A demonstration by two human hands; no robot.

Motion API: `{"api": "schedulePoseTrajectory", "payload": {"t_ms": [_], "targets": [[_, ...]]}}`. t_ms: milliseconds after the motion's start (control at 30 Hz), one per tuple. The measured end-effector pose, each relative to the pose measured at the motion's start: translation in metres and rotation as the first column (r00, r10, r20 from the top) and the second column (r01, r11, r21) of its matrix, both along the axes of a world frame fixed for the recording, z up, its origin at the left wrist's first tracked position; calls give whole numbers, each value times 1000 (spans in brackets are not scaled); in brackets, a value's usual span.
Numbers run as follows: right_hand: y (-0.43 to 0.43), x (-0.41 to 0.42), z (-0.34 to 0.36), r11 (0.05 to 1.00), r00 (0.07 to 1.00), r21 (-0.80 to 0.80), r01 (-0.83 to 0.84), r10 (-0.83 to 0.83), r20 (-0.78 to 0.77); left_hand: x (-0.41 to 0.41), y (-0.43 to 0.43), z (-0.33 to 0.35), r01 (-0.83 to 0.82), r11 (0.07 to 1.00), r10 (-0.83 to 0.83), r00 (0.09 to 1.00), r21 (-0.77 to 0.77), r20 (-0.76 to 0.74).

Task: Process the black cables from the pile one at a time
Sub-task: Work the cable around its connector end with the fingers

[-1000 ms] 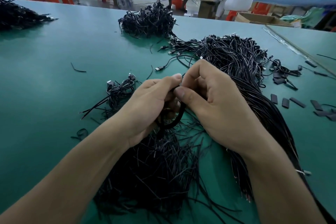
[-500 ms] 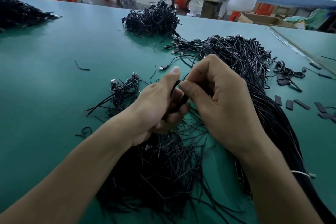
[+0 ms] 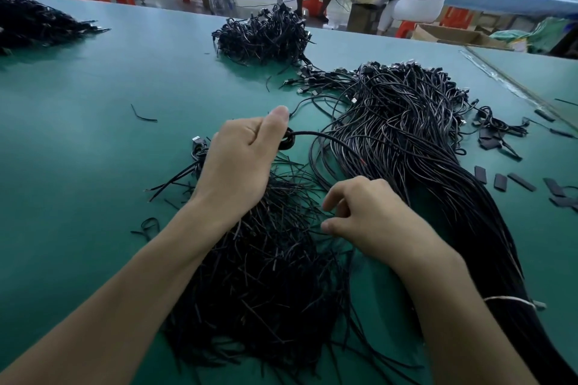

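Left hand (image 3: 240, 162) holds a coiled black cable (image 3: 287, 142); right hand (image 3: 369, 216) hangs slack.
The left grip is closed round the small coil, thumb up, and the cable's tail runs off toward 3 o'clock. The right grip is loose, thumb and forefinger apart, over the heap of loose cable ends (image 3: 266, 275) at 6 o'clock. The long cable pile (image 3: 406, 134) lies at 2 o'clock on the green table (image 3: 78, 134).

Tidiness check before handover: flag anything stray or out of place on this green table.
Short flat black strips lie scattered on the green table right of the long black cable bundle; a lone black cable offcut sits apart at left. Nothing else stands out.
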State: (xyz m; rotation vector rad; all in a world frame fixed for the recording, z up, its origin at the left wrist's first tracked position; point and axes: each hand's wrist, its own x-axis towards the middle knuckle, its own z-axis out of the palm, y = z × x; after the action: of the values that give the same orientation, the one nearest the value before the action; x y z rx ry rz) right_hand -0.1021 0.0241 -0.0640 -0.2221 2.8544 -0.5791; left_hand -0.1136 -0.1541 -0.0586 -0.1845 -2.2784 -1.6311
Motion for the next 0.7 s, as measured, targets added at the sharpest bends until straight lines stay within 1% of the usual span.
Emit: {"api": "schedulePoseTrajectory", "payload": {"t_ms": [133, 267, 333, 533, 700], "targets": [[-10, -1, -13, 999, 999, 15, -29, 29, 32, -1, 1, -1, -31, 1000, 31, 1000, -6, -1], [-9, -2, -16, 1000, 1000, -10, -1, 1, -5, -1, 0, 1, -45, 999, 44, 998, 8, 43], [-9, -3, -15, 1000, 1000, -17, -5, 5, -26, -1, 1, 0, -38, 999, 37, 999, 0, 39], [-10, -1, -14, 998, 998, 21, -61, 61, -5, -2, 1, -1, -23, 1000, 23, 999, -6, 37], [-7, -1, -11, 998, 999, -48, -40, 38, -37, -2, 2, -2, -10, 1000, 10, 999, 9, 42]]}}
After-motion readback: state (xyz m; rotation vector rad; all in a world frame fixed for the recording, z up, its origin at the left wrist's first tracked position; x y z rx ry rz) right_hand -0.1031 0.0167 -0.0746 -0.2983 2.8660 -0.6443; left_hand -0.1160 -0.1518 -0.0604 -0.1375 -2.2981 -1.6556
